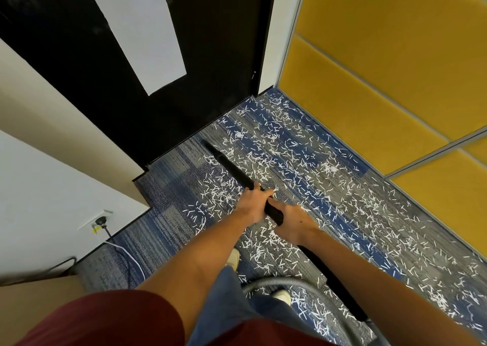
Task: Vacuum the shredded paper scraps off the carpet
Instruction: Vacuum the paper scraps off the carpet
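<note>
White shredded paper scraps [303, 156] lie scattered over the blue and grey carpet [168, 187], from the door corner to the right edge. A black vacuum wand [232, 166] slants across the floor, its nozzle tip near the door at upper left. My left hand [254, 203] grips the wand further forward. My right hand [293, 224] grips it just behind. A grey ribbed hose [297, 285] curves from the wand's rear end past my legs.
A black door [205, 55] with a white sheet [142, 29] on it stands ahead. Yellow padded wall panels [395, 69] line the right. A wall socket [101, 220] with a plugged cable [126, 253] sits low on the left wall. My shoes [233, 258] stand among scraps.
</note>
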The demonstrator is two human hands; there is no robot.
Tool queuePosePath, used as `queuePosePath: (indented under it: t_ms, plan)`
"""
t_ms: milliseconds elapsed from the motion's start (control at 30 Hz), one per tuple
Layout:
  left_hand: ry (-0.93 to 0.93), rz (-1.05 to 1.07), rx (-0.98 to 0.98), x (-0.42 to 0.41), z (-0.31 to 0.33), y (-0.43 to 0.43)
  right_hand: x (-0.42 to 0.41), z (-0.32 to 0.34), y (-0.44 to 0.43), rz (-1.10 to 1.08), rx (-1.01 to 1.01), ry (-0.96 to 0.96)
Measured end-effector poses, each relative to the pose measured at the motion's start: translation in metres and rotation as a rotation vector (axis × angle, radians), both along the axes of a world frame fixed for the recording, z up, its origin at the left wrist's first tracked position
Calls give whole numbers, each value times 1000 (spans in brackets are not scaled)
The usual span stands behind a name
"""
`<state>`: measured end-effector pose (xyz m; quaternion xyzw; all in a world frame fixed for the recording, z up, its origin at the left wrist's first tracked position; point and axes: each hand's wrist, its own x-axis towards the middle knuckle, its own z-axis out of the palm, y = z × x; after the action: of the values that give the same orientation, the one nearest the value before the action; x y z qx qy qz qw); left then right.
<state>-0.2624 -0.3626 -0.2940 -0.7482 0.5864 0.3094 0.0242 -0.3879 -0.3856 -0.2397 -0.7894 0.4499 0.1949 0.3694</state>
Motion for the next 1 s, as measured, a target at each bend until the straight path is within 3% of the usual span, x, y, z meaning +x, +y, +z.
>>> queuePosePath:
  t_ms: [367, 1000]
  plan:
    - [25, 23, 34, -46, -2, 38, -57, 12, 29, 149, -9, 12]
    - [10, 10, -39, -99, 3, 28, -94, 15, 35, 12, -56, 15]
